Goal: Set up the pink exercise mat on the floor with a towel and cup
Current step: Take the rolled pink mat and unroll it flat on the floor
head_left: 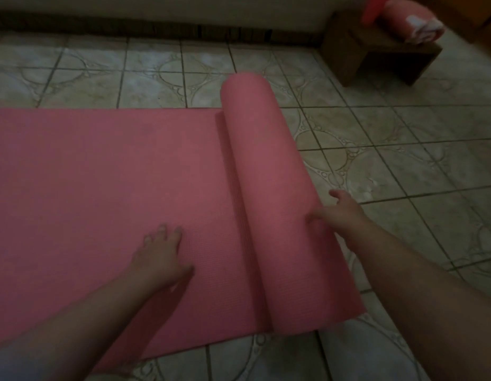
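Note:
The pink exercise mat [107, 188] lies partly unrolled on the tiled floor, its flat part spreading to the left. The part still rolled up [269, 177] forms a thick tube running from far to near at centre right. My left hand [159, 254] rests flat on the flat part of the mat, fingers spread. My right hand [340, 213] touches the right side of the roll near its close end, fingers fairly straight. A rolled pink towel [414, 20] lies on a low wooden stool at the top right, next to a red object [372, 9] that may be the cup.
The wooden stool [381, 56] stands at the far right by the wall. A dark baseboard [156, 28] runs along the back wall. Patterned floor tiles [403, 160] stretch to the right of the roll and behind the mat.

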`<state>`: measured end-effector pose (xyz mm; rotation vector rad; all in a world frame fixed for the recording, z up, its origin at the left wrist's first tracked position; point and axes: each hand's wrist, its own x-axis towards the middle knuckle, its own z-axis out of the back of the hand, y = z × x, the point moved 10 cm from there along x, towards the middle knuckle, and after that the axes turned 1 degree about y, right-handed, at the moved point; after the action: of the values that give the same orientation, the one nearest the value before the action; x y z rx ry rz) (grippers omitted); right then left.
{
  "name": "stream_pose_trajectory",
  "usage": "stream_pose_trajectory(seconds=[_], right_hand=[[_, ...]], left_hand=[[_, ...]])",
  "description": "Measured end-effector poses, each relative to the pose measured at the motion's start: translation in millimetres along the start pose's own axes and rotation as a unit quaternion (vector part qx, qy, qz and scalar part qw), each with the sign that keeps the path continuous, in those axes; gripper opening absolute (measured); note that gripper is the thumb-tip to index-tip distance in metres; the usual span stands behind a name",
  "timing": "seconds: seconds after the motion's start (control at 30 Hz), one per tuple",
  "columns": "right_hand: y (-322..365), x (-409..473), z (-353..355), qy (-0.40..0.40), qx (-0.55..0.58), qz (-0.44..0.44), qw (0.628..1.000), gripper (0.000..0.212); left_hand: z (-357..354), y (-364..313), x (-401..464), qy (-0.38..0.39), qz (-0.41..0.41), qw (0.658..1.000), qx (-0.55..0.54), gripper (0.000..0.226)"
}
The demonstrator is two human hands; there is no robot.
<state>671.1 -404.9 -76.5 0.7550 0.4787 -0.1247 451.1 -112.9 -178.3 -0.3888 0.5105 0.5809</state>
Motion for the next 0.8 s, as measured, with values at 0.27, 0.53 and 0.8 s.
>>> stream_pose_trajectory(seconds=[0.27,0.53,0.8], right_hand=[[-18.2,-4.1,-7.0,0.066,0.032,-0.013,0.997,0.132],[-19.1,12.4,3.9,0.054,-0.012,0.007,0.998,0.094],[17.8,-11.3,-32.4,0.154,0.020,0.032,0.987,0.057]], left_hand=[[-1.9,-62.1,13.4,0.008,-0.066,0.997,0.035,0.094],[-21.8,-52.4,12.6,0.046,-0.052,0.996,0.061,0.129],[-15.6,-13.6,5.9,0.031,-0.026,0.997,0.068,0.128]])
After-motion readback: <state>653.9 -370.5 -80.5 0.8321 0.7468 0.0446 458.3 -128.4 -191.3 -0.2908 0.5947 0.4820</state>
